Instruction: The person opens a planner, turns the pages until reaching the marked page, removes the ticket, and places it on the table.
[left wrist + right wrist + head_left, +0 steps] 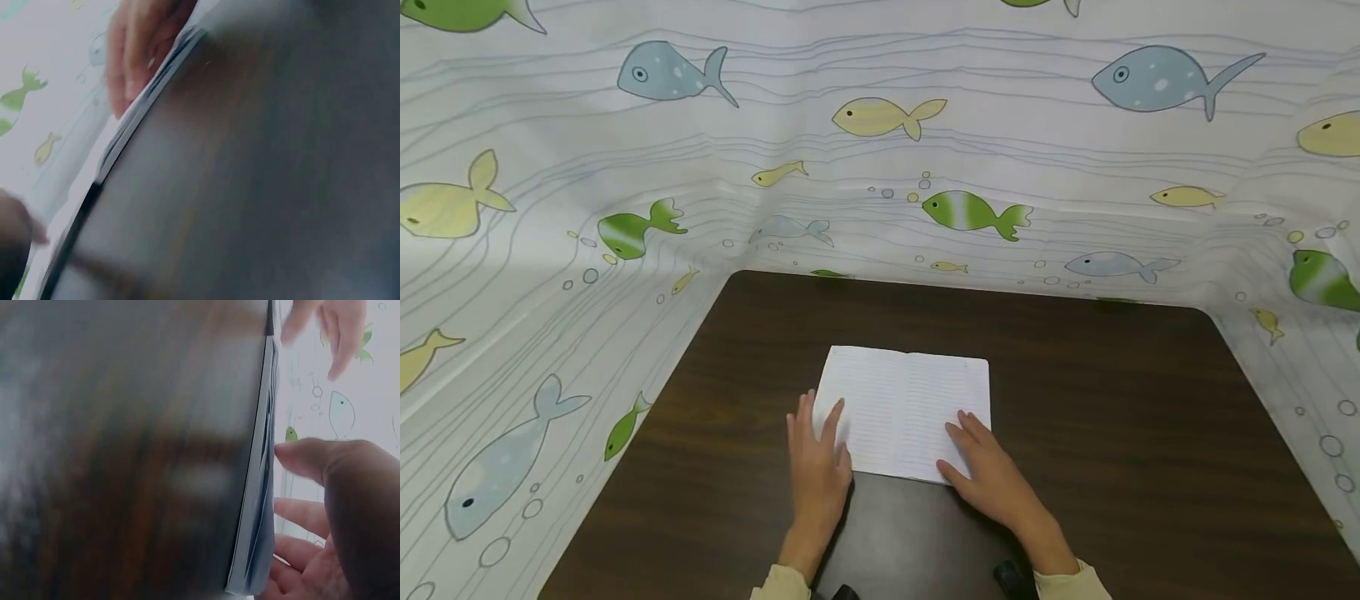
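Observation:
An open notebook point(902, 412) with white lined pages lies flat on the dark wooden table point(1097, 433). My left hand point(822, 479) is at its left page, fingers spread, some over the paper and some past the left edge. On the lower right of the other page rests my right hand point(996, 479), its fingers loosely extended. From the right wrist view, the thumb and fingers of my right hand point(337, 469) show beside the notebook's layered page edge point(259, 487). In the left wrist view only a dark, blurred part of my left hand point(15, 228) appears, near the notebook's edge point(140, 106).
A white sheet printed with fish point(880, 183) rises behind the table and along both its sides. Dark straps and small black devices point(1011, 575) sit at the wrists, by the pale sleeves point(1071, 582). Brown tabletop surrounds the notebook.

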Demonstrator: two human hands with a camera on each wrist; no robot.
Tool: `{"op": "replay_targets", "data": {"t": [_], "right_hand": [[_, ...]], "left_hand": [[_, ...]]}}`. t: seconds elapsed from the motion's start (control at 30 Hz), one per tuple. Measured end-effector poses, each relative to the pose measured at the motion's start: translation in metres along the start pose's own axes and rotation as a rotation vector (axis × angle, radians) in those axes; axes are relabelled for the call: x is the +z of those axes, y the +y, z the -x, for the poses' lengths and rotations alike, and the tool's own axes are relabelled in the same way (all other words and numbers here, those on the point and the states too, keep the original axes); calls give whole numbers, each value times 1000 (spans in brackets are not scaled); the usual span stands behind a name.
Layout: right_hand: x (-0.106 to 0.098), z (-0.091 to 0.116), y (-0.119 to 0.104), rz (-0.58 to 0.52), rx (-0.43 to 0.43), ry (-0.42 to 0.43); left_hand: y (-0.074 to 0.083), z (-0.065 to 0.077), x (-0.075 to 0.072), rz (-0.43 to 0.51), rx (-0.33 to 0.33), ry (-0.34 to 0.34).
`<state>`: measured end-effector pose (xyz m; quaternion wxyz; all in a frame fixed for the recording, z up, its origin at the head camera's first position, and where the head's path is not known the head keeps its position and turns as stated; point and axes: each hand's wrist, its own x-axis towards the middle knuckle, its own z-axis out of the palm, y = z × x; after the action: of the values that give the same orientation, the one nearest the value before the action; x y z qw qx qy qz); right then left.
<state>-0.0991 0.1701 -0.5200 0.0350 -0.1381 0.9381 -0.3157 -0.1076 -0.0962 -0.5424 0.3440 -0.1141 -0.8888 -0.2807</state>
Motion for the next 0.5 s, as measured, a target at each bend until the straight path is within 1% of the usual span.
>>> {"op": "replay_targets", "data": {"t": [0.03,0.1,0.17,0.23,0.3,0.37,0.43,0.5], "right_hand": [[1,1,0,10,-6,16],[3,3,-1,34,-22,57],[4,5,-3,58,-43,90],[4,6,-4,86,-60,106],[3,7,-6,102,-72,99],[1,7,-6,115,-63,85],[-3,6,-6,130,-39,76],[-7,5,-6,153,-15,83]], "left_hand": [[2,-1,3,22,42,-27],[7,-1,10,75,115,-113],[13,-2,17,152,176,-227],[18,-3,22,182,233,-348],[20,-4,25,151,272,-440],[20,-5,27,108,301,-509],[20,-6,28,74,317,-555],[19,-8,28,69,317,-584]]}}
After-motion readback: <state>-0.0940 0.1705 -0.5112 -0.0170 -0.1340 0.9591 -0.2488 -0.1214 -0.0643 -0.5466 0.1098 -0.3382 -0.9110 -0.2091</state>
